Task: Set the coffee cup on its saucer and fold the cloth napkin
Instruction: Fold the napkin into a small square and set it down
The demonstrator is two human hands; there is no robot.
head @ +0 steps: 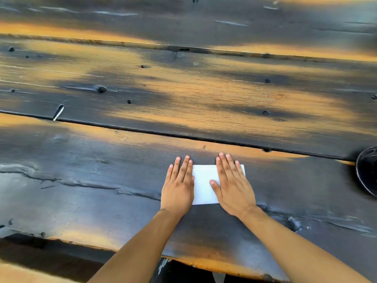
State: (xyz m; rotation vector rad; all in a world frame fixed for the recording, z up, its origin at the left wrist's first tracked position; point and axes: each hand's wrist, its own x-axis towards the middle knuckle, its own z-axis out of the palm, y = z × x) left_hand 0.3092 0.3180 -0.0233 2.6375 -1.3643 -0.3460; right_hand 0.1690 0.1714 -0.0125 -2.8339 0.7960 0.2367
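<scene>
A white napkin [204, 184] lies folded into a small rectangle on the dark wooden table [102, 190], near its front edge. My left hand [179, 180] lies flat with straight fingers at the napkin's left edge. My right hand [231, 184] presses flat on the napkin's right half, fingers straight and thumb out on the cloth. A black round dish [368, 170], perhaps the saucer, shows only partly at the right edge of the view. No cup is in sight.
The table is made of wide charred planks with gaps between them [142, 130] and knots. Its front edge [204, 262] runs just below my forearms. A pale sliver [58, 112] sticks in a plank gap at left.
</scene>
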